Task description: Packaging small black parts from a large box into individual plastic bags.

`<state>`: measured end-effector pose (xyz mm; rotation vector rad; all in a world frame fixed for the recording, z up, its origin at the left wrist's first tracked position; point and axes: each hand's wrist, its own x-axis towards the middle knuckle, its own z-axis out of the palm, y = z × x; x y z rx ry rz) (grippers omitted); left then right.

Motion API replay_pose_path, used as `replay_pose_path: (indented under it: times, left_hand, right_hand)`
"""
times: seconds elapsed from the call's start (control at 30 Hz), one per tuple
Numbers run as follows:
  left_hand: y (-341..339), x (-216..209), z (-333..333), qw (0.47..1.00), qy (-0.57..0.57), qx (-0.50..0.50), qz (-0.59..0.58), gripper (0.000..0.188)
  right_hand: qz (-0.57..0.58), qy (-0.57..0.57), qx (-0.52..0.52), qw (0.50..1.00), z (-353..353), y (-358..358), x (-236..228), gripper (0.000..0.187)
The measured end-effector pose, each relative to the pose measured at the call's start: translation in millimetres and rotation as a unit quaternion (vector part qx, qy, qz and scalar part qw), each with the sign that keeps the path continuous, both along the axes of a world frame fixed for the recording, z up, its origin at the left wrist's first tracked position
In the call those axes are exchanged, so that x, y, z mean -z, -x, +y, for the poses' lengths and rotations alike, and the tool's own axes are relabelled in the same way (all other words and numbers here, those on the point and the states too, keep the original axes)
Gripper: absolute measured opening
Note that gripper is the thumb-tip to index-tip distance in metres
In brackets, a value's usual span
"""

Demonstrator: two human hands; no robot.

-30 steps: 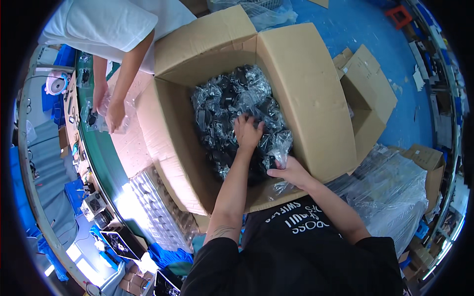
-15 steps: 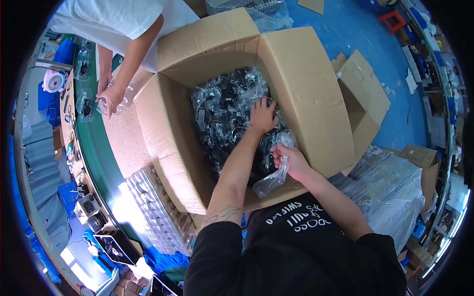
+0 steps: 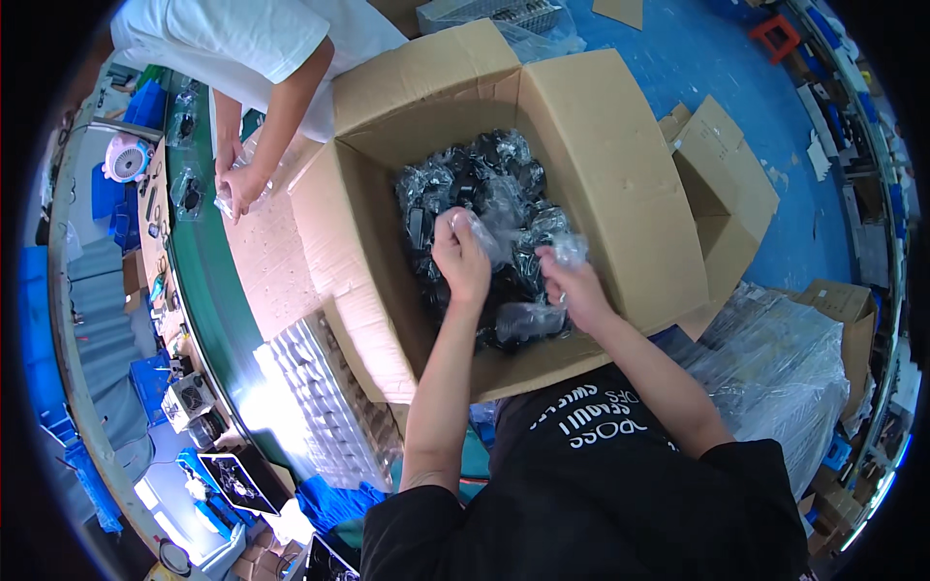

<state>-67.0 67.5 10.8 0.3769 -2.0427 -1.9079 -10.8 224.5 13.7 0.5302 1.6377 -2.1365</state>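
Note:
A large open cardboard box stands in front of me, holding several black parts in see-through plastic bags. My left hand is raised over the left side of the pile, its fingers closed on a crinkled plastic bag. To its right, my right hand is closed on another thin plastic bag, which hangs down toward the near wall. Motion blurs both bags, and I cannot make out whether anything is inside them.
At the far left a co-worker's hands handle see-through plastic beside a green conveyor belt. A stack of moulded trays stands left of the box. Wrapped goods and an open carton lie to the right.
My left hand has come up off the bagged parts, back and to the left, and closed on a plastic bag. My right hand has shifted slightly right, still gripping its bag.

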Motion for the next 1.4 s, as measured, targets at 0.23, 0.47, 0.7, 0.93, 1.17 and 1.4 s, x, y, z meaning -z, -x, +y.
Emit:
replay_pose_path:
  times: [0.23,0.47,0.7,0.93,1.17,1.4]
  left_hand:
    - [-52.6,-26.2,25.7,0.91,-0.092,0.36,-0.184,0.018]
    - [51.9,115.2,62.2,0.878,0.261,0.375,-0.143,0.028]
    - [59.2,176.8,78.5,0.844,0.259,0.45,-0.139,0.024]
    - [40.0,113.0,28.1,0.974,-0.073,0.209,-0.039,0.024]
    - [23.2,66.3,-6.0,0.945,-0.321,0.031,-0.05,0.029]
    - [7.0,56.3,11.1,0.978,-0.123,-0.066,-0.155,0.021]
  right_hand:
    - [0.295,-0.322,-0.22,0.872,16.4,-28.4,-5.7,0.049]
    - [0.087,-0.051,-0.129,0.987,43.6,-49.3,-0.1,0.02]
    - [-0.061,0.068,-0.104,0.99,67.3,-49.4,3.6,0.008]
    - [-0.122,0.09,0.038,0.988,40.2,-33.0,-0.4,0.022]
    - [-0.073,0.065,0.159,0.982,10.8,-6.2,-1.7,0.028]
    - [0.27,-0.285,-0.112,0.913,-7.2,-11.4,-8.5,0.033]
